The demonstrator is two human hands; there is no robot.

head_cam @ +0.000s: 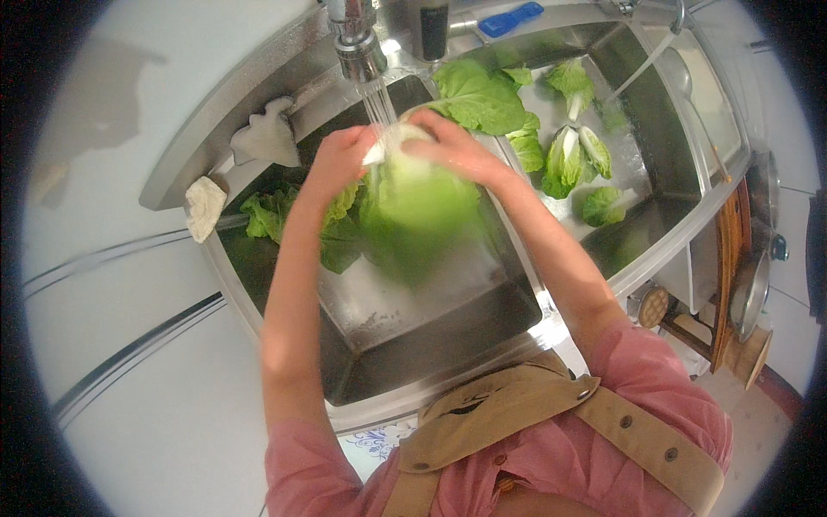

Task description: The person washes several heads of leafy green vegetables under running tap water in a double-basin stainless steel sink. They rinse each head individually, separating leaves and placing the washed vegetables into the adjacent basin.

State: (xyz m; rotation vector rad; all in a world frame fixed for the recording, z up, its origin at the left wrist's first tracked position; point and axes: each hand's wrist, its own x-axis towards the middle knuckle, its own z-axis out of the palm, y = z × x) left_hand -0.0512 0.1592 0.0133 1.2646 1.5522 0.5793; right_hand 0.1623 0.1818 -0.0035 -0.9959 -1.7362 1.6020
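Water runs from the metal faucet [362,55] onto a large green lettuce leaf [420,200], blurred, with a pale stem end. My left hand [342,158] grips the left side of that stem end. On its right side my right hand [452,145] holds it with curled fingers. Both hands are over the left basin of the steel sink [413,304]. Other leafy greens [268,213] lie at that basin's left wall, partly hidden by my left forearm. A broad loose leaf [481,97] rests over the divider. Several smaller leaves [572,161] lie in the right basin.
A grey cloth [268,136] and a cream cloth [205,205] lie on the sink's left rim. Behind the basins are a blue plastic object [510,19] and a dark bottle-like container [431,29]. A ladle [678,71] lies at the right edge; pans and wooden items stand beyond.
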